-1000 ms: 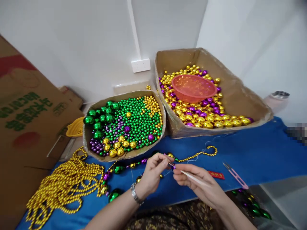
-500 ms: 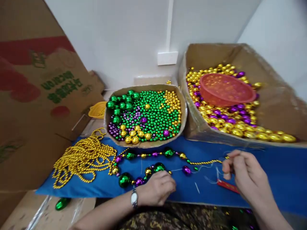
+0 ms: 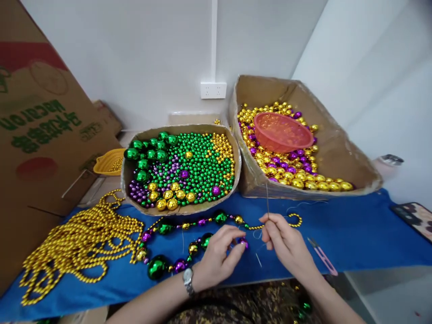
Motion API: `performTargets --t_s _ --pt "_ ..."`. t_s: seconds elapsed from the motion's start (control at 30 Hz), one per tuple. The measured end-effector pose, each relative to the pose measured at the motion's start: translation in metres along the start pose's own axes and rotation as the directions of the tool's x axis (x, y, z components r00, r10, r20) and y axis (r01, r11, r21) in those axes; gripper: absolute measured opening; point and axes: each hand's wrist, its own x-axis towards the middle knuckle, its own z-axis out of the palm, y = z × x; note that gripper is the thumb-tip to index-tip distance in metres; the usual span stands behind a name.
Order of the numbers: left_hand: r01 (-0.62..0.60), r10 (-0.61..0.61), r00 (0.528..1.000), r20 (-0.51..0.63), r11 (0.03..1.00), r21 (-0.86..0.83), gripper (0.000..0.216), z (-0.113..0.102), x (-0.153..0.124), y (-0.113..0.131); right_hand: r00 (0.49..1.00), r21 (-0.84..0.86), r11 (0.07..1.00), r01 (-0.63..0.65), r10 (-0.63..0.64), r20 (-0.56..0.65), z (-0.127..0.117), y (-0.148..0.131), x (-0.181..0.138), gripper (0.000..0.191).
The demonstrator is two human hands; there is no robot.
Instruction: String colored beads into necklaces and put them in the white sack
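My left hand (image 3: 224, 252) has its thumb and forefinger closed around a purple bead (image 3: 243, 243), just above the blue cloth. To the right, my right hand (image 3: 281, 238) pinches a long thin needle (image 3: 267, 198) that points upward. A string of green, gold and purple beads (image 3: 221, 218) curves over the cloth, partly behind my left hand, with small gold beads trailing past my right hand. Loose clear thread lies between the hands. Pink-handled snips (image 3: 324, 260) rest right of my right wrist.
Behind the strand stands a cardboard tray (image 3: 182, 211) of mixed beads. A larger carton (image 3: 347, 153) holds gold and purple beads and a red bowl (image 3: 283, 132). Gold bead chains (image 3: 91, 238) are heaped left, by a tall carton (image 3: 43, 180). A phone (image 3: 415, 220) lies far right.
The view has swung right, uncovering the snips and phone. My right hand has come left, closer to my left hand, with the needle now upright. My left fingers have reached the purple bead.
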Motion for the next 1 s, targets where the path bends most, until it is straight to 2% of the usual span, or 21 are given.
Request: performTargets --t_s 0.1,0.27,0.3,0.37,0.43,0.47,0.5,0.53,0.57,0.63,0.7,0.73,0.8,0.87,0.93,1.0 --pt "-0.127 0.126 0.992 0.020 0.986 0.107 0.040 0.010 0.009 0.001 0.999 -0.021 0.999 0.028 -0.029 -0.027 0.008 -0.003 0.000 0.022" --pt "-0.231 0.224 0.973 0.059 0.958 0.170 0.015 0.022 0.013 -0.006 0.991 -0.059 0.990 0.124 -0.127 -0.035 0.008 -0.001 -0.003 0.023" --pt "-0.281 0.263 0.959 0.106 0.934 0.222 0.015 0.021 0.011 -0.008 0.992 -0.057 0.991 0.120 -0.123 -0.040 0.005 0.002 -0.003 0.023" --pt "-0.410 0.318 0.905 0.283 0.829 0.380 0.013 0.014 0.005 -0.013 0.996 0.007 0.998 0.063 -0.062 -0.067 0.000 0.011 -0.002 0.022" --pt "-0.524 0.287 0.829 0.480 0.698 0.488 0.014 0.001 -0.002 -0.016 0.995 0.152 0.988 -0.002 0.018 -0.101 -0.002 0.018 -0.002 0.023" --pt "-0.549 0.255 0.805 0.535 0.662 0.510 0.018 -0.008 -0.003 -0.017 0.993 0.229 0.973 -0.031 0.056 -0.104 -0.001 0.020 -0.002 0.024" --pt "-0.546 0.228 0.802 0.552 0.655 0.523 0.023 -0.019 -0.002 -0.017 0.991 0.289 0.956 -0.057 0.090 -0.100 0.001 0.020 -0.003 0.025" --pt "-0.516 0.206 0.821 0.532 0.666 0.539 0.027 -0.032 0.001 -0.017 0.989 0.325 0.942 -0.078 0.114 -0.093 0.003 0.018 -0.005 0.026" --pt "-0.460 0.186 0.860 0.475 0.687 0.563 0.031 -0.045 0.006 -0.017 0.988 0.338 0.936 -0.097 0.132 -0.082 0.005 0.015 -0.007 0.026" --pt "-0.286 0.107 0.949 0.297 0.690 0.665 0.026 -0.072 0.022 -0.020 0.987 0.320 0.939 -0.125 0.150 -0.054 0.007 0.007 -0.012 0.027" --pt "-0.103 0.018 0.993 0.115 0.586 0.804 0.020 -0.095 0.040 -0.030 0.991 0.286 0.951 -0.114 0.127 -0.027 0.004 -0.001 -0.015 0.030" --pt "-0.043 -0.039 0.997 0.073 0.507 0.861 0.019 -0.103 0.047 -0.036 0.994 0.271 0.957 -0.102 0.109 -0.011 0.001 -0.004 -0.016 0.031" --pt "-0.010 -0.146 0.987 0.068 0.366 0.931 0.019 -0.114 0.059 -0.048 0.996 0.235 0.968 -0.085 0.081 0.026 -0.007 -0.010 -0.018 0.031" --pt "-0.035 -0.227 0.968 0.109 0.308 0.951 0.016 -0.118 0.063 -0.056 0.998 0.193 0.979 -0.061 0.052 0.047 -0.016 -0.015 -0.019 0.028" --pt "-0.025 -0.242 0.963 0.117 0.354 0.935 0.010 -0.120 0.064 -0.058 1.000 0.159 0.987 -0.002 0.001 0.009 -0.023 -0.019 -0.020 0.027" --pt "0.065 -0.192 0.980 0.044 0.525 0.849 0.011 -0.118 0.063 -0.054 0.996 0.100 0.992 0.079 -0.074 -0.048 -0.026 -0.021 -0.021 0.025"
